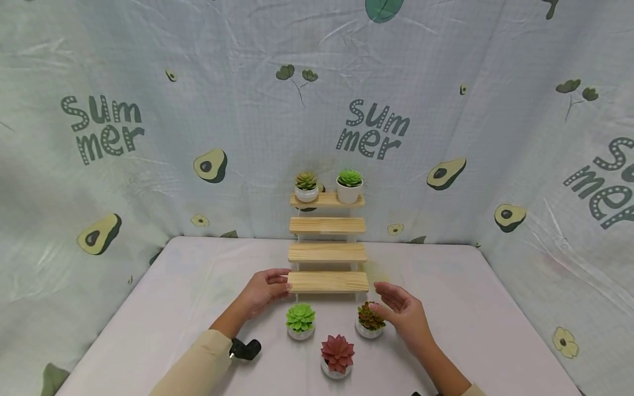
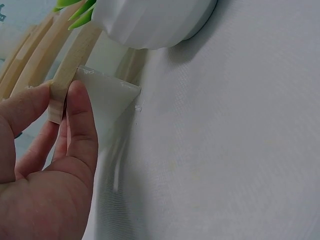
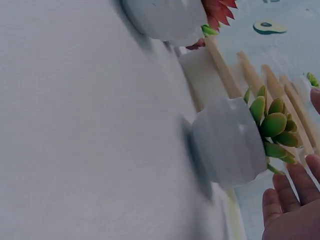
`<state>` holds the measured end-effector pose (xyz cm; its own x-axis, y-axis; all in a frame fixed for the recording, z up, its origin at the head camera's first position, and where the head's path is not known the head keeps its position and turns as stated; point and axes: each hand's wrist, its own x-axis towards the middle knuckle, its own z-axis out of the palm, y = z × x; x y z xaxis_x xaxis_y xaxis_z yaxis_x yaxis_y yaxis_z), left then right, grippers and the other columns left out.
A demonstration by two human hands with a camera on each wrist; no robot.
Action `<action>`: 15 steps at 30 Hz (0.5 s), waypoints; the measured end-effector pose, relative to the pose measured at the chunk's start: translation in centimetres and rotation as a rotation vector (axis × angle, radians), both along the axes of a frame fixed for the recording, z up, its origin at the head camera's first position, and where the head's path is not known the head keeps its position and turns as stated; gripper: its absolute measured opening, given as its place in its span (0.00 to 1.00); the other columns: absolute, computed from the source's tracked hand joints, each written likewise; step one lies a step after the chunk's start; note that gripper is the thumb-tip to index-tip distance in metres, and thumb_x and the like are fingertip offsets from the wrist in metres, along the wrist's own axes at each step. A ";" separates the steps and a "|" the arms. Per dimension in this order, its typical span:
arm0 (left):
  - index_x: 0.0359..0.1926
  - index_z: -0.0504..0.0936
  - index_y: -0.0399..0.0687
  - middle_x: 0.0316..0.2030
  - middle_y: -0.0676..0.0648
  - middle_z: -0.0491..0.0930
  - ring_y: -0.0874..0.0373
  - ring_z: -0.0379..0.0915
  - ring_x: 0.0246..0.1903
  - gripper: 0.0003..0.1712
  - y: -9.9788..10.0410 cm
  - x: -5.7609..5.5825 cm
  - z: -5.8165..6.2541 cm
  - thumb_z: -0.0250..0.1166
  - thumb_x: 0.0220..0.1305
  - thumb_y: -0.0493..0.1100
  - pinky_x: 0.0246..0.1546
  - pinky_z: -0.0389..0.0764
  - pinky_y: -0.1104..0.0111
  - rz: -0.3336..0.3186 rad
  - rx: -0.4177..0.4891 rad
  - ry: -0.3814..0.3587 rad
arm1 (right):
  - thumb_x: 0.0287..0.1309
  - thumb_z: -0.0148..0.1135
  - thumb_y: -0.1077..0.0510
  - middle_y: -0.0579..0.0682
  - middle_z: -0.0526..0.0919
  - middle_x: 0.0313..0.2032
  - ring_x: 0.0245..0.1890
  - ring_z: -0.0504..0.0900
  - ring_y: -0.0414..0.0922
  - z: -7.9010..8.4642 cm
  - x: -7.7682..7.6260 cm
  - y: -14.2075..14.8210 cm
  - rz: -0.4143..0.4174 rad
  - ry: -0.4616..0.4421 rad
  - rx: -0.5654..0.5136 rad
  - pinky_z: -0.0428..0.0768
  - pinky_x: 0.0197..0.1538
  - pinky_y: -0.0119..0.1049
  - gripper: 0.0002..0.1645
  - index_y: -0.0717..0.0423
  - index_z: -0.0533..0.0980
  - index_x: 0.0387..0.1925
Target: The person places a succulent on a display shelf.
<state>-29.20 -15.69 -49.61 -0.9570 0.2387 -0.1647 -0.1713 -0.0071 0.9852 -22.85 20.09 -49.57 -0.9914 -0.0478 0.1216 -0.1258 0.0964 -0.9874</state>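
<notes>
A wooden tiered plant stand [image 1: 328,282] rises in steps at the middle of the table. At the left end of its lowest board, my left hand [image 1: 262,291] pinches the wood; in the left wrist view thumb and fingers grip the board's end [image 2: 70,65], above a translucent side panel [image 2: 105,97]. My right hand [image 1: 403,319] hovers with loosely bent fingers beside a potted brownish-green succulent [image 1: 370,317], holding nothing. In the right wrist view its fingers [image 3: 286,192] are close to the leaves. A bright green succulent [image 1: 300,319] and a red succulent [image 1: 337,355] stand in front of the stand.
Two potted succulents, one olive [image 1: 306,187] and one green [image 1: 349,185], sit on the top board. Behind the white table [image 1: 208,264] hangs a printed cloth [image 1: 257,137] with avocados and lettering. A black wrist device [image 1: 245,349] is at my left wrist.
</notes>
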 end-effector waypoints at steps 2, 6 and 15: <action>0.70 0.67 0.26 0.53 0.36 0.82 0.58 0.83 0.43 0.31 0.0 0.0 0.0 0.64 0.69 0.30 0.50 0.88 0.63 -0.010 0.007 0.009 | 0.54 0.77 0.62 0.62 0.76 0.67 0.67 0.77 0.48 -0.4 0.5 0.2 0.006 -0.018 0.008 0.77 0.65 0.26 0.39 0.63 0.72 0.66; 0.70 0.67 0.26 0.53 0.36 0.82 0.58 0.83 0.43 0.31 0.0 0.1 0.0 0.64 0.69 0.30 0.50 0.88 0.62 -0.012 0.015 0.017 | 0.52 0.79 0.61 0.60 0.75 0.68 0.70 0.73 0.53 -1.1 1.3 0.4 0.014 -0.070 0.055 0.77 0.66 0.29 0.44 0.61 0.70 0.69; 0.69 0.68 0.25 0.50 0.39 0.83 0.58 0.83 0.42 0.30 0.2 0.2 -0.2 0.64 0.68 0.29 0.49 0.88 0.63 0.000 0.018 0.012 | 0.47 0.81 0.64 0.62 0.74 0.69 0.70 0.73 0.57 -1.6 2.6 0.1 0.033 -0.166 0.083 0.80 0.64 0.32 0.50 0.64 0.67 0.71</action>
<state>-29.04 -15.53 -49.79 -0.9589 0.2418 -0.1488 -0.1594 -0.0250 0.9869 -20.24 20.18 -51.14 -0.9953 -0.0838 -0.0493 0.0339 0.1766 -0.9837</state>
